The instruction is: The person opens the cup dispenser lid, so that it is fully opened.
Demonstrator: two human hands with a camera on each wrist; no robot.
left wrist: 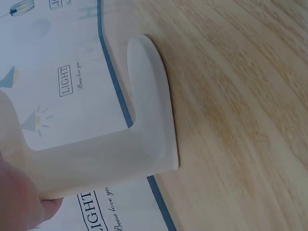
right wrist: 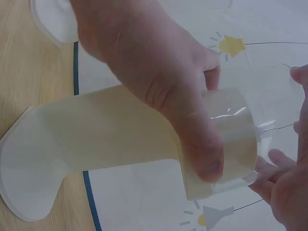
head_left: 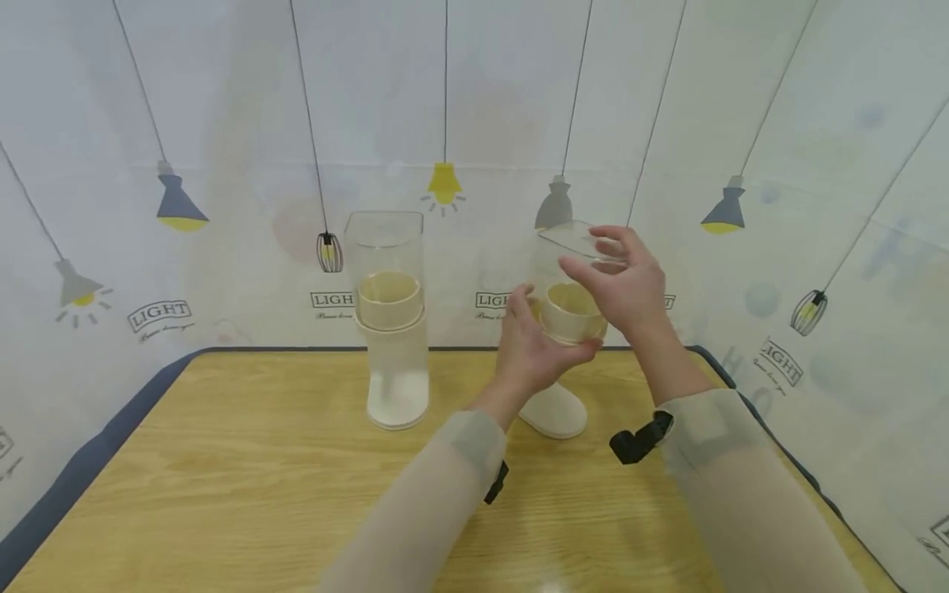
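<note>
Two tall dispensers of the same kind stand on the table, each with a white footed stand, a cream collar and a clear open-topped container. My left hand (head_left: pixel 530 350) grips the right dispenser (head_left: pixel 571 309) round its collar, thumb across the front in the right wrist view. Higher up, my right hand (head_left: pixel 626 284) holds the clear container (head_left: pixel 552 251) near its rim, with thumb and fingers on different sides. The stand's foot (left wrist: pixel 151 86) rests on the tabletop in the left wrist view. The left dispenser (head_left: pixel 396 371) stands apart, untouched.
The wooden table (head_left: pixel 245 494) has a dark blue border strip (head_left: pixel 141 403) along its edge. Close behind the dispensers hangs a pale backdrop (head_left: pixel 489 99) printed with lamps. A black wrist camera (head_left: pixel 638 441) sits at my right cuff.
</note>
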